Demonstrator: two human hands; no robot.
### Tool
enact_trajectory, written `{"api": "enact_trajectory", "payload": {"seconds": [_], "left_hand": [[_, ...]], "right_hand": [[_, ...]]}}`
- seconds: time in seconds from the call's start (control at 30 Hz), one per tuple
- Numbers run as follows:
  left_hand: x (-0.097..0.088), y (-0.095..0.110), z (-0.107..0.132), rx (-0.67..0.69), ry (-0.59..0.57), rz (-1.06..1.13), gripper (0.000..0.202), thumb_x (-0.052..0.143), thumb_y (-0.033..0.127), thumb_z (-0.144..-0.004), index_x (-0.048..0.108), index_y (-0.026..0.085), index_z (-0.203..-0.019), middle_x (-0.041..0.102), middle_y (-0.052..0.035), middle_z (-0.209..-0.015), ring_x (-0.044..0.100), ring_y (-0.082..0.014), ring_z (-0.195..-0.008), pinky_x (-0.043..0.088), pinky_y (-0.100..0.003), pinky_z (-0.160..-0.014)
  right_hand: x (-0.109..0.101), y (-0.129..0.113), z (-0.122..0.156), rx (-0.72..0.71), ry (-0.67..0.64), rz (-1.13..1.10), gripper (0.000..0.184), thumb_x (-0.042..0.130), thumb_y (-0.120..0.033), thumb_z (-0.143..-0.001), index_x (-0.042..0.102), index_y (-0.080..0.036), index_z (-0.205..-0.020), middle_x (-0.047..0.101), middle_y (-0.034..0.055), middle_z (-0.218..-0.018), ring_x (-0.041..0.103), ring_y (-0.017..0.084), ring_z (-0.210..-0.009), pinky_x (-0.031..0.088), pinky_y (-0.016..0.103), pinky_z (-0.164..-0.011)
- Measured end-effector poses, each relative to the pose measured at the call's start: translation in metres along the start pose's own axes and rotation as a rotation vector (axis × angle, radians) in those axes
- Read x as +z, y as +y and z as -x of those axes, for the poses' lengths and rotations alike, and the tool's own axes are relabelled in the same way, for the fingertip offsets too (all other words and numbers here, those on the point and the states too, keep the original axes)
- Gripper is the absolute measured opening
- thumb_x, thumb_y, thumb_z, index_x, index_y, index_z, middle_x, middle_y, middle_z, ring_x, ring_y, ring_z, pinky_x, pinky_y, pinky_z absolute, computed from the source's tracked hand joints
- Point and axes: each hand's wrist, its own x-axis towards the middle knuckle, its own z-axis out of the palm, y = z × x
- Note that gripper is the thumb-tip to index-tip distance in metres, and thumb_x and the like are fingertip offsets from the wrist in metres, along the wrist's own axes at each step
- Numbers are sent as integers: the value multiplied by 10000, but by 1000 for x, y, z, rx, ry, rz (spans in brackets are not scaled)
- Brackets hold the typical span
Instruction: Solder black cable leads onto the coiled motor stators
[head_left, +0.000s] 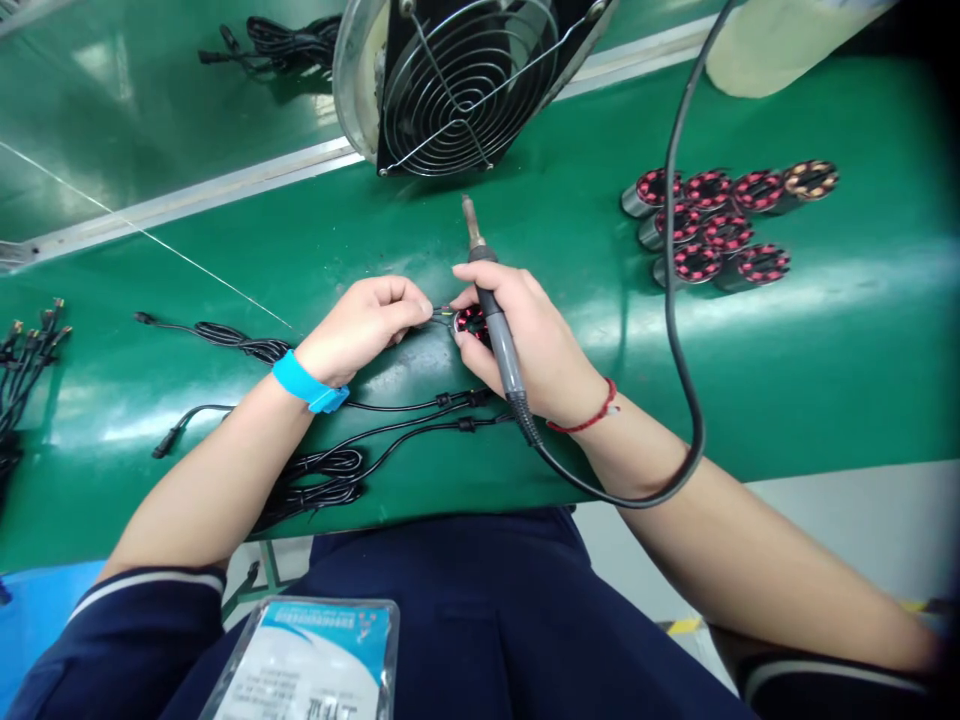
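My right hand point(536, 340) is closed around a soldering iron point(491, 300) whose metal tip points away from me, and its fingers also hold a small round motor stator point(471, 322) with red windings against the green table point(787, 360). My left hand point(364, 322), with a blue wrist strap, pinches thin black wires point(439, 313) that lead to the stator. The two hands almost touch at the stator.
A metal-grilled fan point(465, 85) stands just behind the hands. Several finished stators point(720, 225) lie grouped at the right. Black cables point(322, 470) with connectors lie under my wrists, more at the far left point(26, 350). The iron's cord point(675, 330) loops right.
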Motion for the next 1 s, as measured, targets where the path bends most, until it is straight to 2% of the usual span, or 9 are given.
{"api": "enact_trajectory", "payload": {"seconds": [0.1, 0.27, 0.4, 0.57, 0.7, 0.83, 0.93, 1.0], "left_hand": [[1, 0, 1, 1, 8, 26, 100, 645, 212, -703, 597, 163, -629, 487, 35, -554, 366, -65, -510, 280, -229, -489], [6, -5, 0, 34, 37, -19, 161, 718, 293, -691, 648, 150, -665, 612, 15, -632, 477, -82, -587, 398, -239, -591], [8, -7, -2, 53, 51, -106, 179, 692, 310, -717, 648, 140, -684, 615, 5, -651, 476, -90, -600, 375, -247, -594], [4, -1, 0, 29, -8, -150, 183, 626, 295, -760, 589, 146, -658, 504, 39, -595, 378, -72, -557, 289, -239, -550], [4, 3, 3, 3, -17, -82, 126, 567, 210, -758, 618, 130, -675, 549, 29, -632, 392, -61, -562, 294, -226, -556], [3, 3, 4, -23, -77, -37, 136, 571, 216, -767, 659, 121, -726, 591, 13, -653, 443, -70, -575, 326, -222, -567], [4, 1, 4, 48, -139, -149, 141, 627, 246, -761, 649, 122, -699, 600, 13, -649, 473, -81, -601, 372, -233, -620], [5, -2, 4, 113, -132, -274, 162, 628, 252, -775, 634, 127, -672, 591, 18, -637, 467, -87, -605, 366, -242, -623]], "right_hand": [[-1, -2, 0, 8, -12, 2, 549, 530, -178, -750, 458, -267, -1288, 689, 41, -1011, 619, 260, -951, 510, 488, -883], [1, -3, 1, 3, -8, 19, 533, 531, -167, -760, 469, -267, -1280, 695, 49, -1017, 623, 263, -954, 516, 479, -868], [4, -2, 2, -21, 10, 9, 534, 543, -181, -772, 460, -252, -1294, 696, 56, -1045, 620, 265, -973, 522, 475, -869], [8, 0, 1, -60, 50, -1, 530, 549, -189, -796, 443, -238, -1313, 691, 55, -1040, 615, 252, -972, 517, 453, -888], [8, -1, 0, -65, 63, 20, 449, 515, -165, -827, 471, -237, -1269, 690, 39, -966, 613, 238, -936, 515, 420, -858], [7, -3, -1, -23, 70, 25, 383, 519, -168, -837, 499, -248, -1211, 690, 17, -891, 617, 234, -872, 509, 410, -817], [8, -7, -2, 12, 98, -3, 368, 526, -145, -824, 517, -243, -1179, 691, 6, -864, 629, 227, -861, 515, 400, -802], [9, -8, -4, 33, 114, -37, 373, 531, -137, -820, 522, -251, -1175, 691, 3, -874, 633, 220, -866, 525, 398, -816]]}}
